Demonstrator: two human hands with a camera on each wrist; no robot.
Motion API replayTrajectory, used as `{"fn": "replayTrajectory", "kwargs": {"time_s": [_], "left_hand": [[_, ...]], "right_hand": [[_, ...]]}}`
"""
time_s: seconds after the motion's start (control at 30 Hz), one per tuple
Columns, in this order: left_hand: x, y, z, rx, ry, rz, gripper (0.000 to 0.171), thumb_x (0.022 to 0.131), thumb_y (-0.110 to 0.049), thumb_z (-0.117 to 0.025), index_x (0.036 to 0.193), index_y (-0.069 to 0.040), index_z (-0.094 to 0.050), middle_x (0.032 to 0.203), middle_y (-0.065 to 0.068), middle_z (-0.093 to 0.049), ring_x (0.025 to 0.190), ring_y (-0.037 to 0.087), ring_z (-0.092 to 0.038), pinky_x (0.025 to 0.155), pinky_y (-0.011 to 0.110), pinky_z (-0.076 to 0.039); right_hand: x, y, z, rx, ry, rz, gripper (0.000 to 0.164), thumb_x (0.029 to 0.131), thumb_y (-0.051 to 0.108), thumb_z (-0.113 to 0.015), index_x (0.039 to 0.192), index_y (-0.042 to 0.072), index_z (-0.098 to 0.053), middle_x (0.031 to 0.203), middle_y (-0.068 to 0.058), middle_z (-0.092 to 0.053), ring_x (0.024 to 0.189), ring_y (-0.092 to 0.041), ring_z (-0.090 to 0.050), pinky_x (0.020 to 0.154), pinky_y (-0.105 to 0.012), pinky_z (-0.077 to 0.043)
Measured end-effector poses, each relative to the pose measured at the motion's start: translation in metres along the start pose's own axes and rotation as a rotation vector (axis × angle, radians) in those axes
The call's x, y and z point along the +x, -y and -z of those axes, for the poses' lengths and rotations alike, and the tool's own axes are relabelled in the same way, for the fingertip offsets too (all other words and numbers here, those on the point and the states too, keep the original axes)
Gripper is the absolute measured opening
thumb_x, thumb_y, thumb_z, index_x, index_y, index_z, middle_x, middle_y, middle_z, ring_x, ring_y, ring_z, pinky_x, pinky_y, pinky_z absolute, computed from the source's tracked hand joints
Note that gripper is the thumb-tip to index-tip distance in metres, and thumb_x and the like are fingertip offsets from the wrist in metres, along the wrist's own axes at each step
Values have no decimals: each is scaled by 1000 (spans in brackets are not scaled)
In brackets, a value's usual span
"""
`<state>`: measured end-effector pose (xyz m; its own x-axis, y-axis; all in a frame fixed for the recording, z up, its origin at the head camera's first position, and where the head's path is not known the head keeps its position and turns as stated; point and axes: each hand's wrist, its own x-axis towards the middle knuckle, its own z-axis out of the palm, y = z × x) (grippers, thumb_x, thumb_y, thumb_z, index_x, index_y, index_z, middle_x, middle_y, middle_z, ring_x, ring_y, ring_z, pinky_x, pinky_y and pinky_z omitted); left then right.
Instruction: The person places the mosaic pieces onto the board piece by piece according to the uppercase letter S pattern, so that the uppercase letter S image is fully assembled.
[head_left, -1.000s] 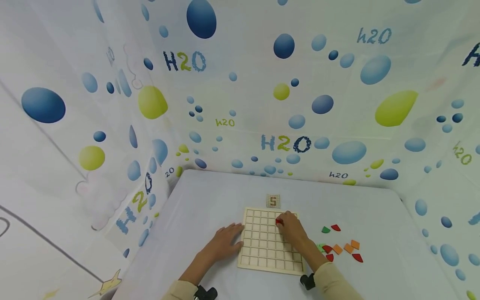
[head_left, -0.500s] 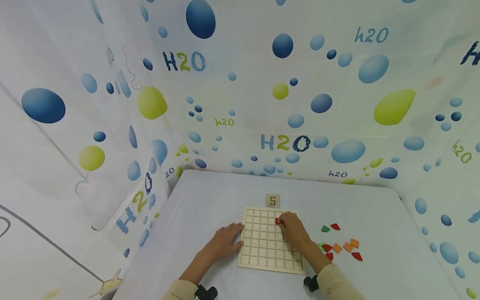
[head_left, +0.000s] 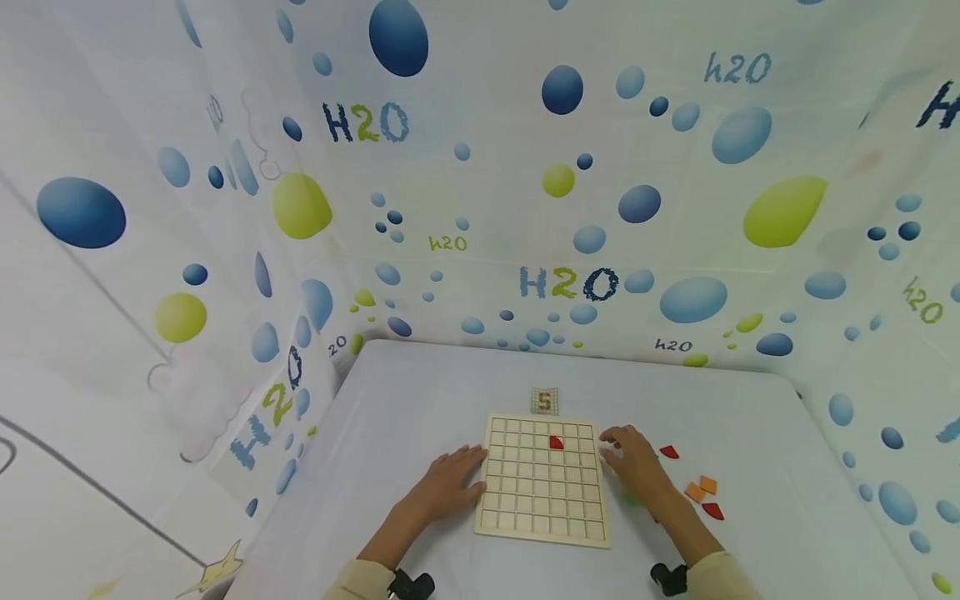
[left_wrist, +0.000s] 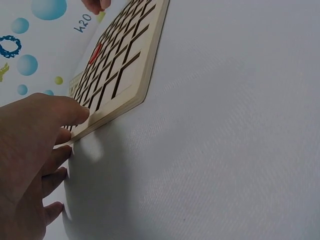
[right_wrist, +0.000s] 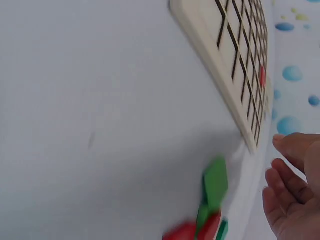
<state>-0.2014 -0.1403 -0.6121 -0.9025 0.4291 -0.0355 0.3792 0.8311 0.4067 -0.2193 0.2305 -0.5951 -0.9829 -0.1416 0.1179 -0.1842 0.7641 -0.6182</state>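
A wooden grid board [head_left: 525, 502] lies flat on the white-covered table. One red quarter-round tile [head_left: 556, 442] rests in a cell of an upper row. My left hand [head_left: 452, 483] touches the board's left edge, its thumb [left_wrist: 77, 114] on the rim and its fingers spread. Just off the board's right edge is my right hand [head_left: 637, 468], its fingers loosely bent and holding nothing. Below that hand, the right wrist view has a green tile [right_wrist: 216, 184] beside blurred red tiles [right_wrist: 181, 232]; in the head view the right hand and forearm mostly hide these.
A small patterned card [head_left: 544, 401] lies behind the board. To the right are a red tile [head_left: 669, 452], two orange square tiles [head_left: 695, 492] and another red tile [head_left: 712, 511]. A printed curtain [head_left: 480, 192] stands behind the table.
My right hand has let go of the red tile on the board and moved right, off the board, over the loose tiles. The left hand stays at the board's edge.
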Motion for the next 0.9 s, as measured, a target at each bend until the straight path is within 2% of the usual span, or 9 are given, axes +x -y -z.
{"fn": "replayTrajectory", "kwargs": {"time_s": [0.13, 0.2, 0.27, 0.4, 0.47, 0.57, 0.73, 0.9], "left_hand": [[0, -1, 0, 8, -9, -6, 59, 104, -37, -62, 155, -10, -51, 159, 10, -54, 149, 34, -47, 122, 59, -39], [0, -1, 0, 9, -9, -4, 59, 104, -37, -61, 156, -11, -51, 159, 9, -54, 150, 34, -47, 122, 58, -38], [0, -1, 1, 7, -11, -2, 58, 104, -36, -61, 156, -11, -51, 159, 10, -54, 150, 34, -47, 122, 59, -38], [-1, -2, 2, 3, -20, 2, 58, 103, -36, -63, 154, -10, -52, 157, 11, -55, 148, 36, -48, 121, 61, -39], [-1, -1, 2, 8, -21, 11, 58, 103, -37, -62, 154, -11, -52, 157, 11, -55, 148, 36, -48, 121, 60, -39], [0, 0, 1, 11, -18, 24, 58, 103, -37, -62, 154, -12, -52, 158, 9, -55, 149, 35, -47, 122, 59, -38], [0, -1, 1, -15, -9, 20, 58, 103, -36, -63, 155, -10, -52, 158, 11, -55, 150, 36, -46, 123, 60, -37], [0, -3, 2, -33, 11, 21, 59, 103, -36, -63, 155, -11, -51, 159, 11, -54, 150, 36, -45, 123, 61, -36]], "right_hand": [[-17, -28, 31, -16, -29, -18, 25, 98, 5, -71, 122, -3, -68, 115, -19, -66, 106, -33, -66, 91, -50, -59], [-24, -44, 48, -30, -32, -46, 26, 98, 5, -71, 121, -5, -68, 115, -23, -66, 105, -37, -65, 91, -54, -58], [-31, -61, 64, -47, -17, -98, 27, 98, 6, -70, 122, -7, -67, 115, -28, -65, 106, -43, -64, 93, -58, -58], [-40, -92, 87, -77, 65, -236, 35, 98, 13, -71, 123, -11, -65, 119, -35, -63, 111, -51, -60, 95, -66, -55], [-43, -103, 93, -77, 105, -282, 38, 98, 17, -73, 123, -11, -64, 118, -35, -62, 110, -50, -59, 93, -66, -55], [-46, -111, 96, -74, 129, -296, 38, 98, 20, -74, 119, -11, -65, 113, -30, -65, 107, -46, -61, 92, -64, -55], [-50, -110, 96, -58, 122, -299, 32, 100, 19, -70, 117, -9, -68, 112, -27, -68, 105, -42, -64, 93, -62, -57], [-53, -110, 97, -50, 136, -333, 35, 99, 19, -70, 120, -9, -69, 113, -24, -68, 106, -41, -65, 95, -61, -58]]}}
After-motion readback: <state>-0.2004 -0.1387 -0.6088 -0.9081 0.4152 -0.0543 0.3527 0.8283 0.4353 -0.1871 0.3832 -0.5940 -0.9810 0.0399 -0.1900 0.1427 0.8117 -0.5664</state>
